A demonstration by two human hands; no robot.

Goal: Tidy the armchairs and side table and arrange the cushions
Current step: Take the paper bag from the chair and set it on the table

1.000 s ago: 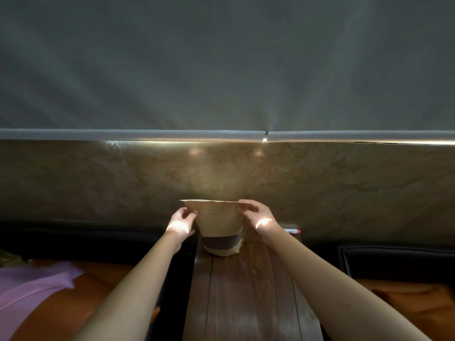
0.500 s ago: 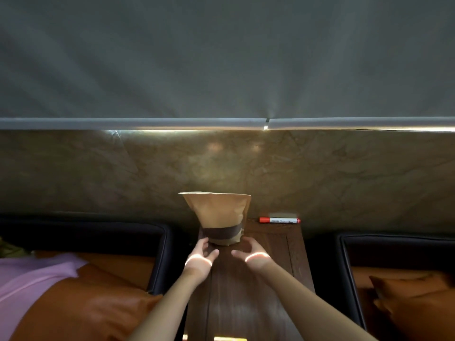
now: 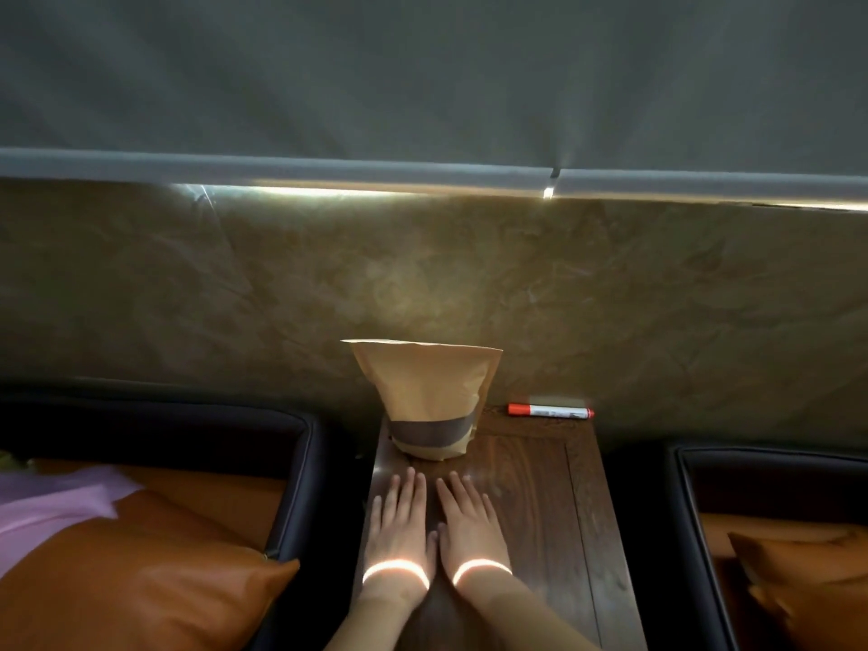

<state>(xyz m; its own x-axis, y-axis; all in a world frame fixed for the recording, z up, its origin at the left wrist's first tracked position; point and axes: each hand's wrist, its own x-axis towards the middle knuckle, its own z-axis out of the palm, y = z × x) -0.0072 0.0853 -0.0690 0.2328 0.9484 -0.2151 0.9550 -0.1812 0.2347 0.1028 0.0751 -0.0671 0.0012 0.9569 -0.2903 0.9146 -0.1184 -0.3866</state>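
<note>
Two hands lie flat and side by side on the wooden counter [image 3: 540, 509] between two dark armchairs. The left hand [image 3: 399, 523] and right hand [image 3: 469, 523] have straight fingers, palms down, and hold nothing. Just beyond the fingertips, a brown paper pouch [image 3: 425, 392] stands upright near the counter's far edge, towards its left side. A red-and-white marker [image 3: 550, 411] lies along the far edge by the right corner. An orange cushion [image 3: 141, 580] and a pink cloth [image 3: 56, 505] rest in the left armchair [image 3: 300, 467]. Another orange cushion [image 3: 808, 589] sits in the right armchair [image 3: 685, 500].
</note>
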